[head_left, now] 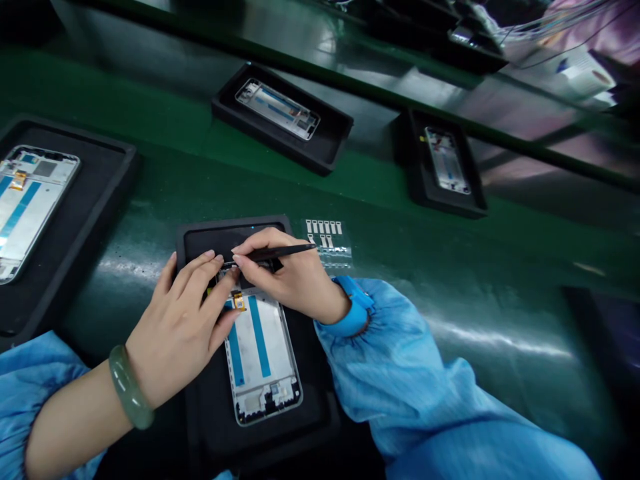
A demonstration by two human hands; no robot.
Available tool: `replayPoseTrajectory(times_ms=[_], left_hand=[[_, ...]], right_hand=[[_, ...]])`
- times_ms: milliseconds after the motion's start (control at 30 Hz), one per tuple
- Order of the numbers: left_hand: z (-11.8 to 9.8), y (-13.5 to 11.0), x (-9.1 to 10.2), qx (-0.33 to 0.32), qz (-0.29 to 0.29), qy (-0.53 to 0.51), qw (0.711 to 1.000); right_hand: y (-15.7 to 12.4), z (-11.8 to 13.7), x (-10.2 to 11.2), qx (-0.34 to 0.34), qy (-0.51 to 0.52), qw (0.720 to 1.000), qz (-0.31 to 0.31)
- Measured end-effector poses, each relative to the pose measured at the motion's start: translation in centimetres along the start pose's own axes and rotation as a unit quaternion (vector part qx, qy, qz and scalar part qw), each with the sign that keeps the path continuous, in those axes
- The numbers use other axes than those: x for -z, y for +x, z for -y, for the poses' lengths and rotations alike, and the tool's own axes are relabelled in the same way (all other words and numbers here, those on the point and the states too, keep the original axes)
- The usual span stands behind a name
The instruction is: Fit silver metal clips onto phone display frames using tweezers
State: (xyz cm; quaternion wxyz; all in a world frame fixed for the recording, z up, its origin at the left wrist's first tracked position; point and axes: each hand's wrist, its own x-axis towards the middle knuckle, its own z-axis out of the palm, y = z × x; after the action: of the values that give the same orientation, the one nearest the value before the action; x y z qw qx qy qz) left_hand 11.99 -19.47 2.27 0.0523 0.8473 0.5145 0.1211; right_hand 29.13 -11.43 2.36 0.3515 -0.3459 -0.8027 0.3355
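Glossy green bench (500, 280), black tray (235, 233) holding silver phone frame (260, 353); left hand (180, 327) pressing frame steady, right hand (295, 273) pinching black tweezers (277, 252).

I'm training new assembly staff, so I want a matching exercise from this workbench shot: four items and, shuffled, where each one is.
Items:
1. black tweezers
2. pale green bangle
3. strip of small white tabs
4. phone frame

Places:
A. on the green bench, beside the tray
B. in the right hand
C. inside the black tray
D. around the left wrist

Pairs: 1-B, 2-D, 3-A, 4-C
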Motion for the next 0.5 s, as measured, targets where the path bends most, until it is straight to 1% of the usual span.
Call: replayPoseTrajectory(times_ms=[267,400,500], left_hand=[[-0.11,0.01,0.02,0.002,-0.006,0.005,1.000],[-0.12,-0.04,0.03,-0.002,-0.006,0.019,1.000],[-0.09,-0.02,0.06,-0.006,-0.007,0.031,0.999]], right_hand=[[0.56,0.20,0.03,0.002,-0.048,0.998,0.032],[0.67,0.15,-0.17,-0.007,-0.047,0.999,0.025],[0.67,0.11,-0.30,-0.013,-0.017,1.000,0.012]])
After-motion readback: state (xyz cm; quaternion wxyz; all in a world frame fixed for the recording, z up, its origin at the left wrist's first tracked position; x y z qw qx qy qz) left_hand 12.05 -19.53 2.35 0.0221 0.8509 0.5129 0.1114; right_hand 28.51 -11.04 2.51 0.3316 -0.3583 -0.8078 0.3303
